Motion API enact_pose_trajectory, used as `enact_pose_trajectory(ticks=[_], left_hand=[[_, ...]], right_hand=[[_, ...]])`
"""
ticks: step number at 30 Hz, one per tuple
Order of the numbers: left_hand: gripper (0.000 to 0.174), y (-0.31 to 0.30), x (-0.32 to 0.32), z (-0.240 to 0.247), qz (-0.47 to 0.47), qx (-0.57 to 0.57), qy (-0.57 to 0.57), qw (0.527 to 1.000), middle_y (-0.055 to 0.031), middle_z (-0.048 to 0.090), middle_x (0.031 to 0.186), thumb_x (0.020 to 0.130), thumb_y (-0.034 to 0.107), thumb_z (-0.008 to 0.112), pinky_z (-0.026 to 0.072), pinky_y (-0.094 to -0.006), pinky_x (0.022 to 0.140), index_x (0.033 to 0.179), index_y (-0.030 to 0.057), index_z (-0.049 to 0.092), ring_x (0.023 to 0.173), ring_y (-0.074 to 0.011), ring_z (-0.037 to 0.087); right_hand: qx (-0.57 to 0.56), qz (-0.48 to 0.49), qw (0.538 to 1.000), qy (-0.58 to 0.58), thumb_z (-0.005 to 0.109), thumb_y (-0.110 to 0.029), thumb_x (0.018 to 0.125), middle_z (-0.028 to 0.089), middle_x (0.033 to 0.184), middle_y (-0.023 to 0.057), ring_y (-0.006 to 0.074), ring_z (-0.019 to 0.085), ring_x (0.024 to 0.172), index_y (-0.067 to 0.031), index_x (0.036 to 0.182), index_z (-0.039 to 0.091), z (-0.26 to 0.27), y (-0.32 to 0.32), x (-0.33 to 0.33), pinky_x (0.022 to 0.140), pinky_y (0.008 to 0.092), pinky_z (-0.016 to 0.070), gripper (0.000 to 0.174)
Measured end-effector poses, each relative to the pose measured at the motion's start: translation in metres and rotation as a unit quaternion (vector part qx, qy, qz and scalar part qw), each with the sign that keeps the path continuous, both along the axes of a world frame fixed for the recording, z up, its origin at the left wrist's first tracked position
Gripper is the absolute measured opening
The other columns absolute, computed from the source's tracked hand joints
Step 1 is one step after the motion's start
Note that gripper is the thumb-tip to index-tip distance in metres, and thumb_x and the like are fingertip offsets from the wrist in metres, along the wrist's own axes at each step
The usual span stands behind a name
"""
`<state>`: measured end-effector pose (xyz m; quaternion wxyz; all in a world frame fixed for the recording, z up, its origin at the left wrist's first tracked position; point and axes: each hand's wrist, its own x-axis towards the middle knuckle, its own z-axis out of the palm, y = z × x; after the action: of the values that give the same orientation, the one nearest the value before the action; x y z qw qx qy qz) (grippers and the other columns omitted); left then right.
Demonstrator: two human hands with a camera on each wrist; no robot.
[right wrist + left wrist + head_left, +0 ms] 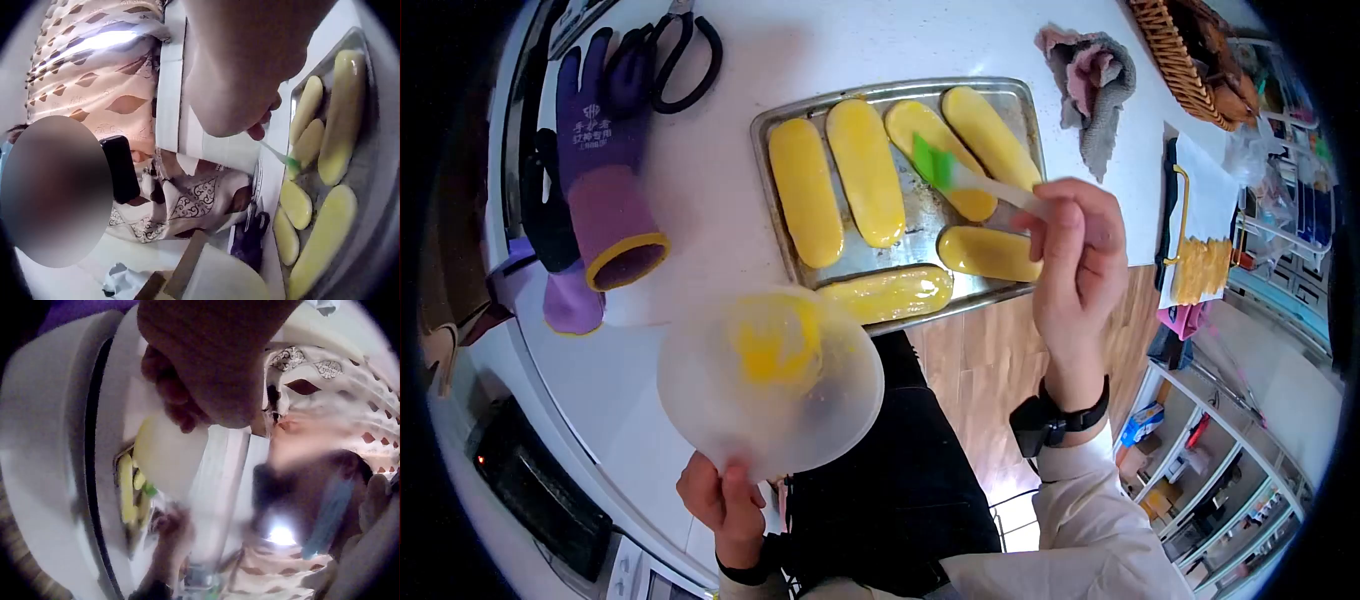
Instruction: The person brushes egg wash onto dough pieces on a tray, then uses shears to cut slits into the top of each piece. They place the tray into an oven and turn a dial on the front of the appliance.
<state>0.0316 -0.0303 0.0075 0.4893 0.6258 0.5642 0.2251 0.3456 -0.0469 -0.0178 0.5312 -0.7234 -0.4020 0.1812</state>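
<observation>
A metal tray (916, 245) holds several long yellow dough pieces (805, 195), some glossy. The right hand (1080, 260) pinches the pale handle of a brush whose green bristles (932, 162) touch the third piece from the left in the back row. In the right wrist view, the green brush head (292, 164) lies against a piece beyond the right hand (250, 81). The left hand (725, 500) grips the rim of a translucent bowl (820, 420), tilted, with yellow liquid inside, near the tray's front left corner. In the left wrist view, the left hand (200, 369) holds that bowl (172, 453).
Purple gloves (605, 170) and black-handled scissors (685, 65) lie on the white table at the left. A crumpled cloth (1095, 85) is right of the tray, with a wicker basket (1175, 60) beyond it. A shelf rack (1210, 460) stands at the lower right.
</observation>
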Motion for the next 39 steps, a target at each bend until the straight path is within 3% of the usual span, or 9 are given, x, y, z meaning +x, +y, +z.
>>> enact_pose_trajectory(ticks=[10,13,18,21,22,25,27,32,39], left_hand=[[0.044,0.002,0.001,-0.002,0.042,-0.016,-0.014,0.999,-0.0020,0.047,0.051,0.086,0.038,0.049,0.0222,-0.0204,0.032,0.077,-0.0042,0.054,0.031,-0.0050,0.036],[0.031,-0.002,-0.008,-0.005,0.007,-0.008,-0.040,0.999,-0.0051,0.053,0.060,0.087,0.025,0.048,0.0228,-0.0188,0.026,0.084,-0.0054,0.054,0.030,-0.0044,0.032],[0.028,0.001,-0.001,0.003,0.062,-0.015,-0.028,0.998,-0.0063,0.053,0.059,0.085,0.022,0.048,0.0238,-0.0189,0.025,0.084,-0.0054,0.054,0.030,-0.0048,0.033],[0.027,0.002,-0.004,0.002,0.057,-0.018,-0.030,0.998,-0.0059,0.052,0.058,0.086,0.021,0.048,0.0238,-0.0192,0.025,0.084,-0.0052,0.054,0.030,-0.0050,0.034],[0.027,0.002,-0.004,0.000,0.055,-0.018,-0.032,0.998,-0.0059,0.052,0.058,0.086,0.021,0.048,0.0238,-0.0192,0.025,0.084,-0.0052,0.054,0.030,-0.0050,0.034],[0.028,0.000,-0.004,-0.002,0.049,-0.007,-0.038,0.998,-0.0064,0.053,0.059,0.086,0.022,0.048,0.0230,-0.0199,0.025,0.086,-0.0056,0.053,0.029,-0.0054,0.033],[0.030,-0.002,-0.007,-0.002,0.035,-0.004,-0.064,0.997,-0.0075,0.054,0.062,0.087,0.023,0.048,0.0223,-0.0200,0.025,0.089,-0.0062,0.053,0.029,-0.0057,0.033],[0.033,-0.003,-0.008,0.002,0.031,0.005,-0.058,0.998,-0.0085,0.055,0.064,0.086,0.026,0.051,0.0214,-0.0193,0.025,0.091,-0.0068,0.052,0.030,-0.0056,0.033],[0.034,-0.005,-0.003,-0.002,0.046,-0.004,-0.063,0.997,-0.0106,0.056,0.065,0.085,0.026,0.051,0.0213,-0.0196,0.024,0.090,-0.0080,0.051,0.028,-0.0060,0.033]], right_hand=[[0.045,-0.075,0.996,0.024,0.037,-0.016,0.093,0.057,0.073,0.0048,0.0051,0.047,0.054,-0.0021,0.096,0.050,0.020,-0.029,0.009,0.048,0.0172,0.0344,0.019],[0.066,-0.046,0.996,0.035,0.040,-0.014,0.092,0.057,0.074,0.0044,0.0061,0.052,0.058,-0.0015,0.098,0.050,0.014,-0.003,0.010,0.049,0.0170,0.0351,0.017],[-0.047,-0.024,0.999,-0.012,0.043,-0.006,0.089,0.057,0.078,0.0066,0.0099,0.056,0.064,0.0002,0.095,0.050,0.009,-0.025,0.024,0.061,0.0204,0.0453,0.011],[-0.029,-0.039,0.997,0.054,0.038,-0.013,0.092,0.056,0.073,0.0042,0.0064,0.052,0.060,-0.0016,0.093,0.050,0.026,-0.041,0.037,0.051,0.0174,0.0381,0.017],[0.017,-0.037,0.999,0.026,0.035,-0.015,0.093,0.056,0.072,0.0033,0.0045,0.050,0.059,-0.0023,0.093,0.050,0.030,-0.032,0.038,0.048,0.0164,0.0336,0.020],[0.077,-0.037,0.996,0.014,0.040,-0.010,0.091,0.058,0.074,0.0034,0.0076,0.053,0.061,-0.0014,0.096,0.050,0.032,0.009,0.039,0.053,0.0185,0.0406,0.015],[0.018,0.012,1.000,-0.021,0.043,-0.009,0.089,0.059,0.074,0.0058,0.0097,0.056,0.063,-0.0015,0.096,0.051,0.018,0.024,0.049,0.056,0.0202,0.0441,0.012],[-0.006,-0.059,0.986,-0.154,0.047,-0.009,0.087,0.057,0.063,0.0051,0.0106,0.056,0.054,-0.0032,0.091,0.053,0.003,0.013,0.053,0.051,0.0212,0.0439,0.010],[0.073,-0.004,0.997,-0.020,0.045,-0.009,0.089,0.058,0.074,0.0038,0.0072,0.056,0.064,-0.0018,0.095,0.052,0.003,0.022,0.056,0.055,0.0197,0.0433,0.012]])
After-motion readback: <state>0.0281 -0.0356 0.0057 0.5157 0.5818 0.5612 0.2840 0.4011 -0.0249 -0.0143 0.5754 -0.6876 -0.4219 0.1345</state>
